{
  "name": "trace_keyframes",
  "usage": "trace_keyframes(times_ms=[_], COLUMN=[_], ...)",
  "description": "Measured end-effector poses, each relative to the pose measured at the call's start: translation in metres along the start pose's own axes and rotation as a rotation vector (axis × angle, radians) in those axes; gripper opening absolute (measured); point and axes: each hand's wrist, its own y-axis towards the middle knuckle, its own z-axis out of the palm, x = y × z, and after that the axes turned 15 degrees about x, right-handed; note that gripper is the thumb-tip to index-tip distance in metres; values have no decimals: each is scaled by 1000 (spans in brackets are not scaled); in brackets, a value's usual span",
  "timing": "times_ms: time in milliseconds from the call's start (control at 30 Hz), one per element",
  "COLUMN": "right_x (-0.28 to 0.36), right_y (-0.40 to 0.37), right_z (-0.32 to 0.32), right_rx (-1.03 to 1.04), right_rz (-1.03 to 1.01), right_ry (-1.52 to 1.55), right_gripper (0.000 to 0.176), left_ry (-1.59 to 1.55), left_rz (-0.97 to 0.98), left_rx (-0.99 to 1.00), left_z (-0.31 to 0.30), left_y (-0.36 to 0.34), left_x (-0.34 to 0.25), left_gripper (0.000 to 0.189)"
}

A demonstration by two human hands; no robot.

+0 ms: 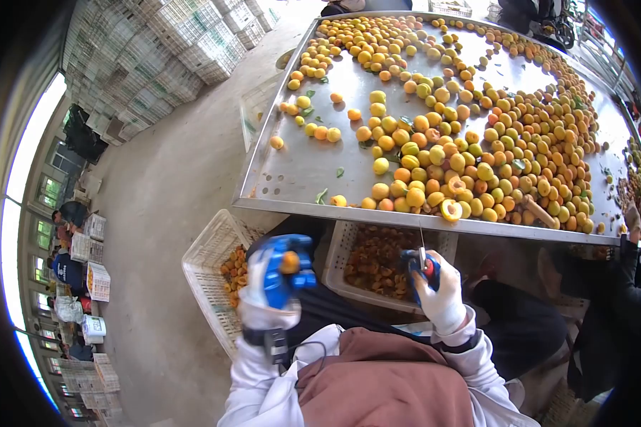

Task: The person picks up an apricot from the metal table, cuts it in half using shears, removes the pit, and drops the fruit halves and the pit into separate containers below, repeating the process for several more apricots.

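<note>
My left hand (281, 274), in a white glove with blue coating, has its fingers around an apricot (289, 262) and is slightly smeared by motion. It is over the edge of a white crate (205, 285) that contains orange apricot pieces. My right hand (441, 295), gloved the same way, grips a small knife (422, 255), its thin blade pointing up toward the table edge. Between the hands sits a second crate (337, 260) with darker, brownish-orange fruit pieces. Many whole apricots (420, 149) cover the metal table (292, 164) ahead, and a cut apricot half (451, 209) lies at its near edge.
A pale wooden stick (541, 213) lies among the fruit at the table's near right. Another person's hand (632, 217) is at the right end. Stacked crates (149, 57) rise at the back left. People sit beside crates (87, 249) along the far-left wall.
</note>
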Motion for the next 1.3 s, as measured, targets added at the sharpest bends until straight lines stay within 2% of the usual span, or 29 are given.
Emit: trace_keyframes(times_ms=[33,100,167,200,233,300,333,367,400,433,467,500,533,600,700,733,833,867,900,967,1000,1033,1067,1100,1167,1233,1300], right_x=[-7,-17,-29,-35,-40,-46,-45,-43,-40,-37,-36,-35,-39,-44,-49,-50,-52,-55,-57,-59,-60,-56,-64,-72,-43,-35,-15], right_y=[-4,-9,-15,-18,-19,-19,-16,-14,-12,-10,-10,-10,-12,-14,-14,-14,-14,-14,-15,-17,-17,-17,-19,-21,-14,-12,-10], right_z=[-2,-6,-7,-5,-2,3,4,5,5,5,4,5,6,8,8,7,5,5,4,4,4,2,6,10,-4,-1,-5], right_rx=[28,54,158,185,188,239,240,244,273,299,319,316,320,319,319,315,315,308,302,279,254,248,186,125,226,154,162], right_rz=[30,35,128,170,166,228,165,163,176,190,236,244,263,283,320,320,321,301,281,281,278,276,203,130,361,213,182], right_ry=[5,-23,-46,-38,-30,28,3,3,-7,-16,-3,4,-5,-14,-28,-32,-39,-29,-18,6,26,11,42,70,281,300,289], right_gripper=[18,17,16,16,16,14,16,16,18,19,20,21,22,23,24,24,25,24,24,23,23,21,20,21,22,24,25], left_ry=[282,321,1440,1894,1901,1681,1499,1489,1198,1161,1330,1351,1521,1557,1621,1723,1755,1771,1773,1568,1064,541,308,147,-47,-309,-514], left_rz=[91,-179,-229,-204,-209,6,53,233,215,114,137,144,303,286,24,-46,-122,-1,-4,-45,23,-88,-14,-9,-21,-92,-83], left_rx=[-145,-74,24,51,46,11,33,85,112,113,159,185,232,403,502,465,378,333,336,355,361,443,507,500,562,604,633], left_z=[-21,-124,-163,-166,-165,-149,-133,-132,-118,-103,-96,-86,-79,-64,-46,-42,-36,-55,-48,-43,-48,-52,-32,-9,16,36,55], left_y=[-5,-20,-36,-38,-32,2,26,60,94,128,165,203,241,294,340,342,346,359,353,337,324,306,267,226,169,132,109], left_x=[-11,-14,-25,-28,-30,-38,-45,-41,-38,-40,-38,-31,-21,-7,12,19,29,51,47,40,46,50,36,24,15,22,37], left_gripper=[34,34,34,38,38,40,42,43,44,47,50,53,57,58,65,61,59,53,53,50,46,45,44,45,43,48,51])
